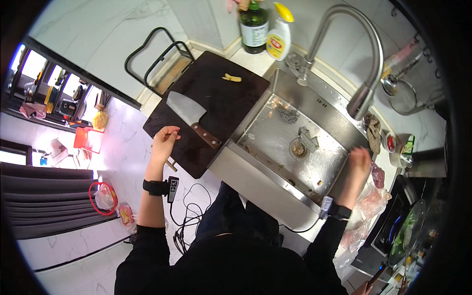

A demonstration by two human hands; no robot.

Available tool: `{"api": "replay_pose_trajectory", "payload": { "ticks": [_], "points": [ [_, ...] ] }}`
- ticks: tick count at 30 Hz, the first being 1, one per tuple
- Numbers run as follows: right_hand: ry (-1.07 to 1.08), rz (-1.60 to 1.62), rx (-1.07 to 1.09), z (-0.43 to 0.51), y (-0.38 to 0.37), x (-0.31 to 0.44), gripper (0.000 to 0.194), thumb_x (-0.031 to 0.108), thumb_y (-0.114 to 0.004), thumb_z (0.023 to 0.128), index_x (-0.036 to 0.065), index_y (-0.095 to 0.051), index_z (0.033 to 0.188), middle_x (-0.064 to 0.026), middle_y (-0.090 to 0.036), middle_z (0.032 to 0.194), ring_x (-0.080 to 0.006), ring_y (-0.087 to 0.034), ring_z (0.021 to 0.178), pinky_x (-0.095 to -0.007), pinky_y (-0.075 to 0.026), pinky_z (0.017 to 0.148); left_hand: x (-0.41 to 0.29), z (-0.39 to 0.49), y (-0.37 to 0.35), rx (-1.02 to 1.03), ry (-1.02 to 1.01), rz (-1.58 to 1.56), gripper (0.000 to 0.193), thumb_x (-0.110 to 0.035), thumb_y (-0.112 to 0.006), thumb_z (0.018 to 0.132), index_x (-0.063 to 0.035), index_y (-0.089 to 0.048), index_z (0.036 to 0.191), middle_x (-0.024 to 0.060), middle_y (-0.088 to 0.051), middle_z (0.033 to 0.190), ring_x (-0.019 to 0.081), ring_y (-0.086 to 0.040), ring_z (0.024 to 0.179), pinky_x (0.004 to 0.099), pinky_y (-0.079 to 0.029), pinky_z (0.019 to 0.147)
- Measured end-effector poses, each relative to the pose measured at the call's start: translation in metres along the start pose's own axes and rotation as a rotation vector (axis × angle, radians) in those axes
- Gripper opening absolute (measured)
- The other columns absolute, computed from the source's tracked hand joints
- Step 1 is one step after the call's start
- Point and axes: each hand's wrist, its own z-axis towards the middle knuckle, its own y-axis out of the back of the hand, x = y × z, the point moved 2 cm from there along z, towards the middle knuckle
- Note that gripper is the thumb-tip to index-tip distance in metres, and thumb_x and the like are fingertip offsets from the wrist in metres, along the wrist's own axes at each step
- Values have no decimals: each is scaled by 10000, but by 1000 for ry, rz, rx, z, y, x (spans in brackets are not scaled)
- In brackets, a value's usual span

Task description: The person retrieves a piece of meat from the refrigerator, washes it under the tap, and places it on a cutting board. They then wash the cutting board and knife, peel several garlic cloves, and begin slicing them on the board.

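Observation:
My left hand (165, 143) hovers at the near left edge of a dark cutting board (225, 99), its fingers loosely curled; nothing plainly shows in them. Across the board lies a Chinese-style kitchen knife (186, 107), its riveted wooden handle (206, 135) towards the sink. Small pale yellow food pieces (232, 77) rest near the board's far side. My right hand (359, 160), blurred, is over the right rim of the stainless steel sink (265, 131). Inside the sink are a steel wool scourer (287, 114), a greyish crumpled thing (308, 139) beside the drain strainer (298, 148), and food scraps.
A tall gooseneck faucet (346, 14) arches behind the sink. A green pump bottle (254, 31) and a spray bottle (279, 37) stand at the back. Plastic bags (368, 201) and a wok of greens (405, 232) are right. Another person's hand (363, 288) shows bottom right. Cables (190, 210) hang below.

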Motion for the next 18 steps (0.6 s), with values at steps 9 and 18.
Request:
{"api": "replay_pose_trajectory", "payload": {
  "ticks": [9, 18],
  "points": [
    [644, -821, 1145, -236, -328, 10, 511, 377, -696, 667, 26, -509, 989, -129, -536, 921, -306, -525, 889, -372, -429, 757, 23, 39, 39, 15, -72, 193, 173, -85, -532, 834, -21, -582, 986, 38, -611, 872, 110, -575, 772, 218, -445, 701],
    [645, -870, 898, -233, -285, 10, 308, 258, -604, 747, 29, -487, 917, -137, -519, 844, -310, -532, 797, -376, -450, 676, 91, 101, 101, -228, -298, 389, 293, -187, -609, 793, -29, -554, 1033, 147, -548, 1002, 250, -533, 946, 333, -428, 814]
  ]
}}
